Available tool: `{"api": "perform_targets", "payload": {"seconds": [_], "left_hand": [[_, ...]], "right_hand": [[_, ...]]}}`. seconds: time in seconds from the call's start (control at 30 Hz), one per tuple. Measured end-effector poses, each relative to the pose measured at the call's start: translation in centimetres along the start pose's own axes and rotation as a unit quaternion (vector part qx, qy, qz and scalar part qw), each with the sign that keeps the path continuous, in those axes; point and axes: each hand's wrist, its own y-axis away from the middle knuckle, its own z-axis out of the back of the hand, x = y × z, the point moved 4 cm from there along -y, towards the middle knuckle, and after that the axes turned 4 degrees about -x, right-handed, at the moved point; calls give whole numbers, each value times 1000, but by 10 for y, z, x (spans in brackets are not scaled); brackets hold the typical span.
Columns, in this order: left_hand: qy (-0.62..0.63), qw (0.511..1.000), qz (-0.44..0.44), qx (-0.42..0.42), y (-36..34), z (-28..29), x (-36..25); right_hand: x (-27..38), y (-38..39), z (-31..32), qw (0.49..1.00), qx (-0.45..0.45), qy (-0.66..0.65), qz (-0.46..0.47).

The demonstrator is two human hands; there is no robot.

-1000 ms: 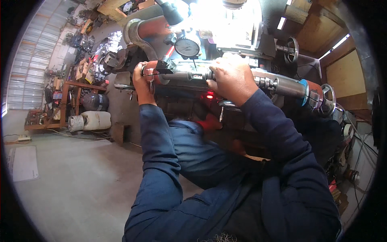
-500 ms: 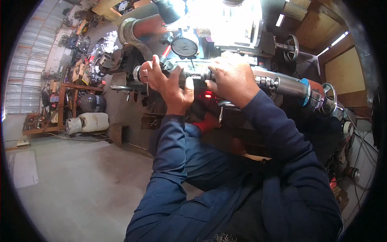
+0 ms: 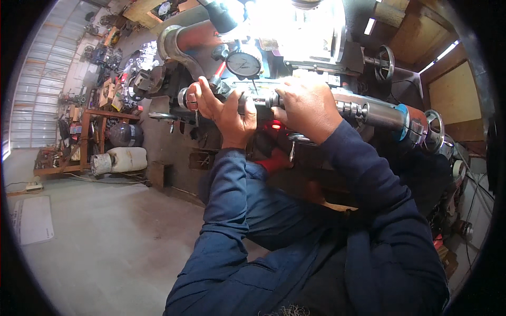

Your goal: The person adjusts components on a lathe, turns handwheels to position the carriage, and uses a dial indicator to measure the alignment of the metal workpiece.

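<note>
A shiny stepped metal shaft [image 3: 259,101] lies crosswise in a machine in front of me. My left hand [image 3: 229,115] grips its left part, thumb on the near side and the other fingers reaching over toward the round metal end piece [image 3: 183,98]. Further right, my right hand [image 3: 310,102] is closed round the shaft with thumb and forefinger pinched beside a collar [image 3: 272,99]. Just above the gap between my hands stands a round dial gauge [image 3: 244,63], its thin stem pointing down at the shaft. My palms hide much of the shaft.
To the right sit a metal tailstock [image 3: 383,117] and a handwheel [image 3: 434,130], with another handwheel [image 3: 385,62] behind. A black lamp head [image 3: 224,17] hangs over a brightly lit wheel housing. A small lever [image 3: 292,151] juts toward me. At left a white gas cylinder [image 3: 122,160] lies by a rack.
The whole view has shifted slightly to the right. My left hand's fingers have tipped a little over the shaft; my right hand keeps its hold.
</note>
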Motion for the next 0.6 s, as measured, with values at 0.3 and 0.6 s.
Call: {"api": "perform_targets", "payload": {"seconds": [0.3,0.6], "left_hand": [[-46,998,-16,-36,-5,0,-1],[394,814,421,-64,-10,37,133]], "right_hand": [[-1,-1,-3,1000,17,4,-4],[0,0,-6,1000,21,-4,-3]]}}
